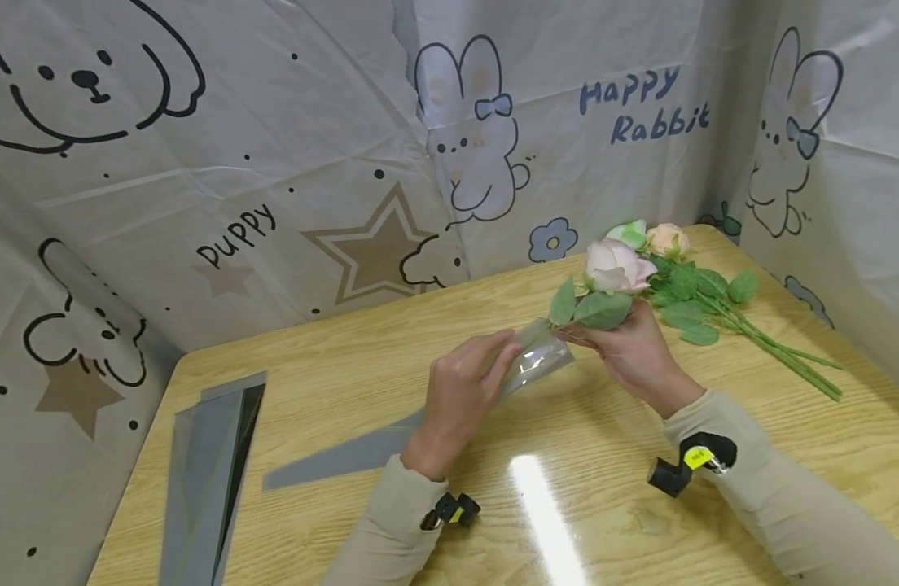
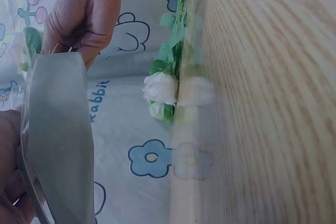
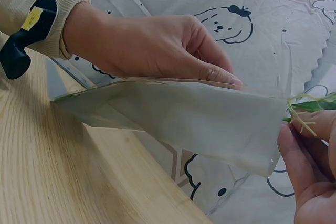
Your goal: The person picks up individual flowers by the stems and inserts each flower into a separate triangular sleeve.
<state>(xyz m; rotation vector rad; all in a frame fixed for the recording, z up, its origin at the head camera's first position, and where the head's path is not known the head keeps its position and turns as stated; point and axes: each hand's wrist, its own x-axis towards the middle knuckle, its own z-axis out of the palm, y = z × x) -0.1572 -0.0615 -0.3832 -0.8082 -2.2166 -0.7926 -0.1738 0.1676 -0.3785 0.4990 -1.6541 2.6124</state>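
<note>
In the head view, my left hand (image 1: 457,395) grips a long, tapering plastic flower sleeve (image 1: 339,456) near its wide mouth, the narrow end pointing left. At that mouth my right hand (image 1: 643,358) pinches the stem of a pale pink artificial rose (image 1: 614,267) just below its leaves (image 1: 602,311). The right wrist view has the sleeve (image 3: 210,124) side-on, its grey face towards the camera, with the right fingers (image 3: 299,156) at its open end. How far the stem reaches inside is hidden by the grey face.
More artificial roses (image 1: 668,241), peach and pale green-white, lie at the back right, their green stems (image 1: 794,358) pointing to the front right. A stack of grey sleeves (image 1: 200,480) lies at the left of the wooden table (image 1: 332,537). Printed cloth (image 1: 310,122) hangs behind.
</note>
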